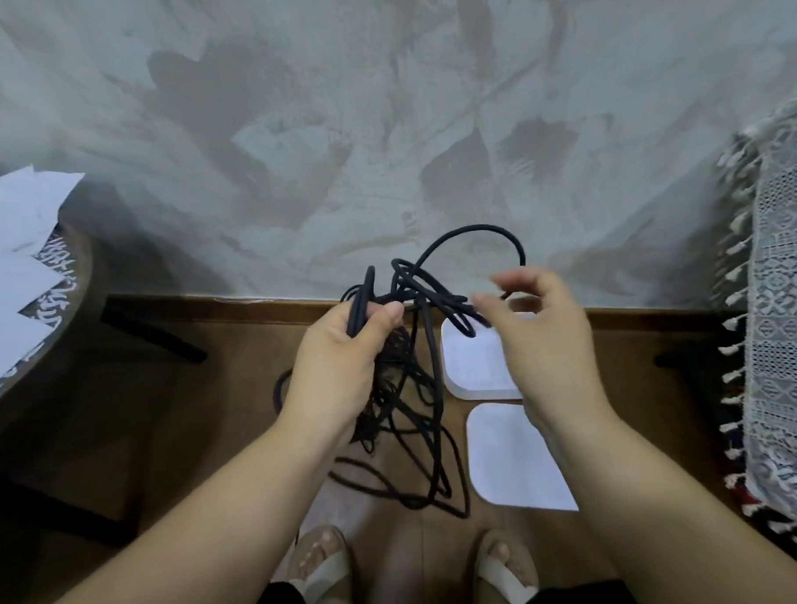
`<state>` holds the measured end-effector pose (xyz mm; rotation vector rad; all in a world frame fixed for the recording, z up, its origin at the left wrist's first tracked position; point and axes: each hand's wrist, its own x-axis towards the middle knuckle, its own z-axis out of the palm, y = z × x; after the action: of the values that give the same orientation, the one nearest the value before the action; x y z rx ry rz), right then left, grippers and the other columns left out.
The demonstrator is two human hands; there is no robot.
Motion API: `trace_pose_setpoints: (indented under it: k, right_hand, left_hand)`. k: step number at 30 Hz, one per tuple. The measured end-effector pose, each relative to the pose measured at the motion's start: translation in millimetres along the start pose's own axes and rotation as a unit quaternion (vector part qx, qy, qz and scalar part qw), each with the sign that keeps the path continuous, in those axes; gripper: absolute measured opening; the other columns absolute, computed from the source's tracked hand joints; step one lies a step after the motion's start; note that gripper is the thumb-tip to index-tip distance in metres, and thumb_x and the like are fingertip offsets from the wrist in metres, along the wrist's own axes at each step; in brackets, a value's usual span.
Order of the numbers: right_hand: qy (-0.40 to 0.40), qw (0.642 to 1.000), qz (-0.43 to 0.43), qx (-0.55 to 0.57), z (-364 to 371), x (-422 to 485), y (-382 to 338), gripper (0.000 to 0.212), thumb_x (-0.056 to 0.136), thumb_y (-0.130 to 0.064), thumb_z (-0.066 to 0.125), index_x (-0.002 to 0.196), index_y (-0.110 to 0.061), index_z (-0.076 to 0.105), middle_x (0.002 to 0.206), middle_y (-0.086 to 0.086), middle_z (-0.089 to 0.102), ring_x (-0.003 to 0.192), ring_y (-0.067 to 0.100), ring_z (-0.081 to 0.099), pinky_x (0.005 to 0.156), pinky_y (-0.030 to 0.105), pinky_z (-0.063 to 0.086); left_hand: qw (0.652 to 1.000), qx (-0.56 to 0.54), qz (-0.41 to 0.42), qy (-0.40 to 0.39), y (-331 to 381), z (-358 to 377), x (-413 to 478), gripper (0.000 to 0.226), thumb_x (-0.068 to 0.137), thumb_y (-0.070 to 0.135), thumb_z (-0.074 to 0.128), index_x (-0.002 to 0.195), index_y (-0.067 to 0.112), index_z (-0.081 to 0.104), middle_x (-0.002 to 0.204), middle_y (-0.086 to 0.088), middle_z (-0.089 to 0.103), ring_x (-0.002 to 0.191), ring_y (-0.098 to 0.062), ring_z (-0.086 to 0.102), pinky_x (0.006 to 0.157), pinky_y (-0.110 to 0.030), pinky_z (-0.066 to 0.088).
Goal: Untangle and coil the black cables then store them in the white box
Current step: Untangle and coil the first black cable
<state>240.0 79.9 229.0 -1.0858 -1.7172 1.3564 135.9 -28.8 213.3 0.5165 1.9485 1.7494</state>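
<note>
My left hand (344,350) grips thin, round black cables (412,285); at 3 o'clock my right hand (544,341) curls, grasp unclear.

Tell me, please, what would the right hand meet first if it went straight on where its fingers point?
Probably the black cables looped beyond the fingertips of the right hand, then the left hand; depth is unclear.
</note>
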Motion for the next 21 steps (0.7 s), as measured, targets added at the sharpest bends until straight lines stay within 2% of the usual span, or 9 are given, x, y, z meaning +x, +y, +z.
trace_pose_setpoints:
  k: [1,3,5,6,7,9,12,14,21]
  right_hand:
    - [0.031,0.995,0.079,0.061,-3,2,1,0.017,0.085,-0.023,0.068,0.098,-0.023,0.057,0.093,-0.009,0.057,0.089,0.007,0.055,0.078,0.017,0.044]
    - [0.047,0.944,0.264,0.194,-8,6,2,0.025,0.087,-0.027,0.067,0.105,-0.013,0.055,0.092,-0.002,0.056,0.096,0.017,0.057,0.083,0.029,0.05]
    - [-0.027,0.866,0.384,0.318,-8,7,1,0.033,0.088,-0.033,0.063,0.102,-0.004,0.056,0.089,0.008,0.062,0.083,0.024,0.065,0.071,0.034,0.055]
    - [-0.072,0.847,0.404,0.339,-6,6,1,0.034,0.09,-0.036,0.06,0.099,-0.003,0.057,0.085,0.009,0.066,0.073,0.021,0.068,0.064,0.032,0.056]
    - [-0.104,0.849,0.396,0.334,-5,6,2,0.031,0.091,-0.035,0.057,0.095,-0.004,0.058,0.078,0.007,0.068,0.063,0.017,0.069,0.057,0.028,0.057]
    - [-0.105,0.887,0.339,0.296,-5,11,2,0.019,0.095,-0.024,0.054,0.085,-0.007,0.058,0.064,0.002,0.066,0.05,0.011,0.066,0.05,0.021,0.055]
    - [-0.083,0.932,0.252,0.247,-14,18,-2,0.011,0.094,-0.014,0.055,0.085,-0.008,0.056,0.053,-0.002,0.062,0.05,0.01,0.065,0.052,0.024,0.056]
    - [-0.09,0.931,0.237,0.261,-19,20,-3,0.009,0.095,-0.015,0.054,0.09,-0.008,0.056,0.051,-0.002,0.06,0.05,0.011,0.063,0.052,0.025,0.056]
    - [-0.173,0.92,0.201,0.288,-19,15,-12,0.014,0.098,-0.017,0.045,0.095,-0.011,0.057,0.06,0.002,0.066,0.051,0.011,0.062,0.055,0.028,0.057]
  left_hand:
    - [1.0,-0.003,0.003,-0.006,2,-2,0,0.025,0.088,0.026,0.062,0.065,0.021,0.054,0.053,0.016,0.054,0.05,0.003,0.047,0.05,-0.012,0.036]
    - [1.0,-0.006,0.011,-0.016,4,-5,-1,0.022,0.089,0.025,0.06,0.068,0.018,0.056,0.05,0.016,0.048,0.044,0.001,0.042,0.045,-0.011,0.032]
    - [0.999,0.005,0.023,-0.033,8,-7,-2,0.019,0.089,0.024,0.061,0.073,0.014,0.058,0.047,0.016,0.048,0.041,0.0,0.042,0.044,-0.01,0.032]
    - [0.999,0.017,0.032,-0.04,9,-8,-3,0.019,0.089,0.024,0.061,0.074,0.013,0.059,0.047,0.016,0.051,0.042,0.001,0.045,0.045,-0.009,0.034]
    - [0.997,0.039,0.044,-0.04,11,-9,-3,0.018,0.088,0.025,0.062,0.074,0.012,0.061,0.05,0.016,0.055,0.046,0.001,0.049,0.047,-0.008,0.037]
    - [0.989,0.124,0.077,-0.026,10,-14,-2,0.018,0.085,0.028,0.066,0.073,0.015,0.064,0.058,0.016,0.061,0.059,0.004,0.055,0.056,-0.007,0.041]
    - [0.961,0.253,0.106,-0.017,4,-20,3,0.014,0.08,0.033,0.07,0.071,0.024,0.063,0.067,0.01,0.063,0.068,-0.004,0.058,0.07,-0.028,0.05]
    - [0.955,0.279,0.095,-0.02,0,-20,4,0.015,0.08,0.033,0.071,0.07,0.03,0.061,0.072,0.007,0.065,0.074,-0.009,0.06,0.074,-0.038,0.052]
    - [0.956,0.278,0.09,0.006,-4,-14,6,0.022,0.082,0.035,0.07,0.065,0.033,0.056,0.059,0.013,0.056,0.062,-0.005,0.052,0.06,-0.027,0.044]
